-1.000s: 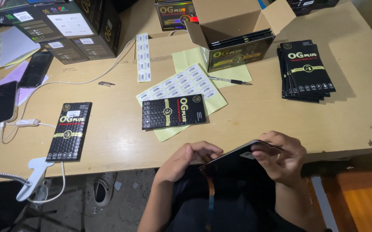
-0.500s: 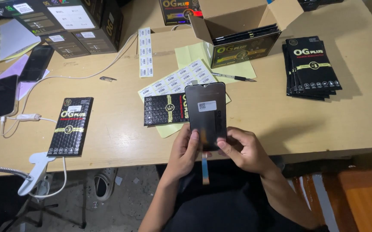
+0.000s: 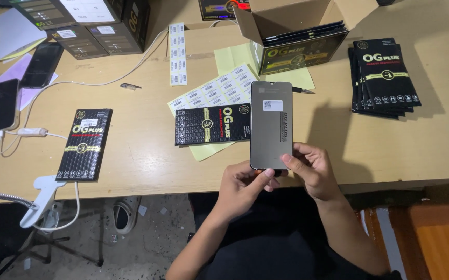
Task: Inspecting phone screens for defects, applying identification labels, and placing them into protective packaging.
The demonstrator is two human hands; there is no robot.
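Observation:
Both hands hold a flat grey screen protector panel point(image 3: 271, 124) with a small white sticker near its top, upright over the table's front edge. My left hand point(image 3: 242, 186) pinches its bottom left corner. My right hand point(image 3: 310, 168) grips the bottom right edge. Just left of the panel a black and gold flat package point(image 3: 211, 124) lies on a yellow sheet point(image 3: 204, 150).
Wooden table point(image 3: 146, 155). White label sheets point(image 3: 214, 91), a label strip point(image 3: 177, 54), an open cardboard box point(image 3: 297, 31), a stack of black packages point(image 3: 385, 78) at right, another package point(image 3: 84, 145) at left, phones point(image 3: 1, 106) on cables, dark boxes point(image 3: 95, 26), a pen point(image 3: 302, 91).
The panel has come up from my lap, turned upright over the table edge, and now shows its grey face. The thin strip that hung below it half a second ago is gone from view.

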